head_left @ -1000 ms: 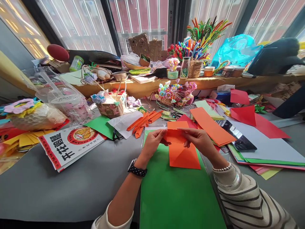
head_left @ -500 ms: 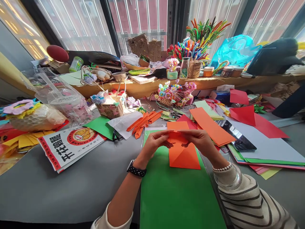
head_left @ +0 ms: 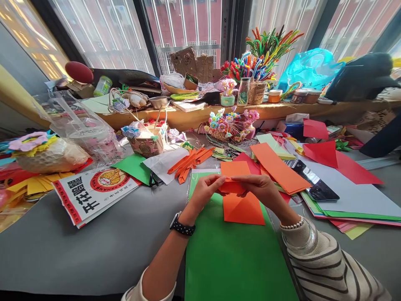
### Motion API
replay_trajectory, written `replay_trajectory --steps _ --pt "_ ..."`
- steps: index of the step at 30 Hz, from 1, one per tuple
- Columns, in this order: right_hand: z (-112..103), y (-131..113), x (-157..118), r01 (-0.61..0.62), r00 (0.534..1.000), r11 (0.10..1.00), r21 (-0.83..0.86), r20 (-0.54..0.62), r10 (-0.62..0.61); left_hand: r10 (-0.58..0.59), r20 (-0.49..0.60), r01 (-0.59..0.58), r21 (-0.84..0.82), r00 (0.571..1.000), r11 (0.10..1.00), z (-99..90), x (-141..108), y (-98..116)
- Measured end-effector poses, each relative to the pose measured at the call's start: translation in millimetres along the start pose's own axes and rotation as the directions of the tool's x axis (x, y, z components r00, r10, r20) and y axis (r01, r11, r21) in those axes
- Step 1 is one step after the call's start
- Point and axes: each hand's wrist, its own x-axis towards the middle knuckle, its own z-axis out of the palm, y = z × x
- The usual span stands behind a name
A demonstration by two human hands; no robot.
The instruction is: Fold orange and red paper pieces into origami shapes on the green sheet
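Observation:
Between my two hands is a small folded piece of orange paper (head_left: 232,186), raised over the green sheet (head_left: 232,259). My left hand (head_left: 206,188) pinches its left end, thumb on top and fingers beneath. At its right end my right hand (head_left: 258,188) grips it the same way, with the fingers partly hidden behind the paper. Under and beyond the hands lie flat orange paper pieces; the nearer orange sheet (head_left: 243,211) shows a crease, and another orange sheet (head_left: 234,167) is behind. Folded orange paper strips (head_left: 191,161) sit in a pile to the left.
To the right, an orange paper stack (head_left: 278,167) rests against a phone (head_left: 316,184) on coloured sheets (head_left: 360,198). A printed paper bag (head_left: 97,192) lies left. Behind stand a flower basket (head_left: 147,142), a bead-flower arrangement (head_left: 227,125) and a crowded windowsill (head_left: 213,110).
Both hands have dipped slightly with the orange paper, which now looks tilted flatter. Both still grip it. The whole view has shifted a little downward.

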Motion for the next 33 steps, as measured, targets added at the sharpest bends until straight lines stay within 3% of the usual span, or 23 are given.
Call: replay_trajectory --steps 12,18,33 --pt "-1.4 -4.5 0.8 -0.086 0.996 0.992 -0.096 0.029 0.089 0.092 0.026 -0.094 0.088 0.995 0.992 -1.9 -0.4 0.0" --pt "-1.0 -5.0 1.0 -0.128 0.991 0.99 -0.055 0.022 0.129 0.133 0.048 -0.139 0.156 0.99 0.978 -3.1 1.6 -4.4" --pt "2.0 3.0 4.3 -0.21 0.969 0.975 0.067 -0.117 0.217 0.107 0.006 -0.106 0.169 0.994 0.98 -3.3 4.1 -6.6"
